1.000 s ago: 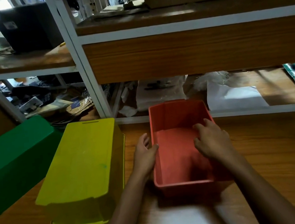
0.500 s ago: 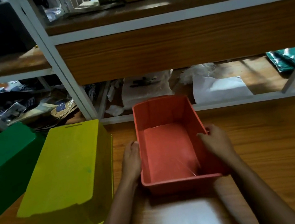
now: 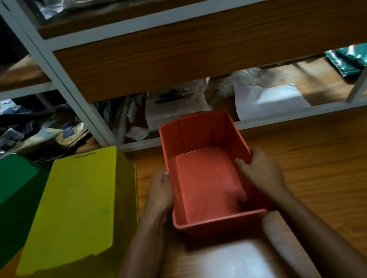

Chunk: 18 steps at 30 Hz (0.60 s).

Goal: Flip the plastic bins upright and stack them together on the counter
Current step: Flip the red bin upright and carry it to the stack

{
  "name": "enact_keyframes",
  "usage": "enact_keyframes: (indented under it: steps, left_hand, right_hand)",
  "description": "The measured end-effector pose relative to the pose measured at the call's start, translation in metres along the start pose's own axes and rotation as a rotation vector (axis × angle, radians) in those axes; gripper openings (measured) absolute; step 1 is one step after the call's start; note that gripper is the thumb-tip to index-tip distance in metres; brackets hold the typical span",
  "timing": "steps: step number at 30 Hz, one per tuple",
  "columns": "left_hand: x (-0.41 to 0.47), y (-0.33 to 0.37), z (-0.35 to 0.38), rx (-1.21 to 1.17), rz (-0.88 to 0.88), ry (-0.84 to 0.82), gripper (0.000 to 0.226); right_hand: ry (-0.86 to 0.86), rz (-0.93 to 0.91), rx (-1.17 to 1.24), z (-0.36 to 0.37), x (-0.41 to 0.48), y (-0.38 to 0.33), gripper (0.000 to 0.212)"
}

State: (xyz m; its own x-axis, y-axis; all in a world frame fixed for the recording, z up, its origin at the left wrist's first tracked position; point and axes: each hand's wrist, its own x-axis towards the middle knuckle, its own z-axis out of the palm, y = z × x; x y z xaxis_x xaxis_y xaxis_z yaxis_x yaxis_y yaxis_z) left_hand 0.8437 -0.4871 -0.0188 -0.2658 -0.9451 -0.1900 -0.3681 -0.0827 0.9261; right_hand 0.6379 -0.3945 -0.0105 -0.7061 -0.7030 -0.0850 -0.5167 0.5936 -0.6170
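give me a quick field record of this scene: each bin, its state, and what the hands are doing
red bin: upright, open side up, empty, on the counter
yellow bin: upside down, left of the red bin
green bin: upside down, far left, partly out of frame
left hand: against the red bin's left wall
right hand: gripping the right rim, thumb inside
stack: not started
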Motion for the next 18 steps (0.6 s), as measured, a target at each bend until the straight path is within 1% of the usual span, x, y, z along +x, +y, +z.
enact_keyframes:
  steps: [2,5,8,10,14,16,18]
  left_hand:
    - [0.000,-0.001,0.003,-0.111,-0.015,0.006,0.039]
    - [0.000,0.000,0.001,-0.247,-0.038,-0.084,0.037]
    - [-0.001,-0.003,-0.007,-0.271,0.028,-0.159,0.035]
    - [-0.004,-0.003,-0.013,-0.279,0.090,-0.203,0.035]
    - [-0.017,0.002,-0.011,-0.310,0.196,-0.373,0.044]
    - [-0.030,0.006,-0.003,-0.338,0.265,-0.443,0.041]
    - [-0.045,0.010,0.008,-0.360,0.286,-0.542,0.037]
  right_hand:
    - [0.016,0.016,-0.007,-0.003,-0.004,-0.007,0.039]
    - [0.063,0.066,0.001,-0.006,-0.019,-0.018,0.040]
    - [0.155,0.134,0.080,-0.007,-0.053,-0.025,0.036]
    - [0.254,0.164,0.138,-0.007,-0.079,-0.026,0.035]
    - [0.488,0.243,0.219,-0.010,-0.133,-0.030,0.048]
    - [0.611,0.304,0.252,-0.015,-0.159,-0.027,0.053]
    - [0.691,0.351,0.273,-0.023,-0.186,-0.022,0.057]
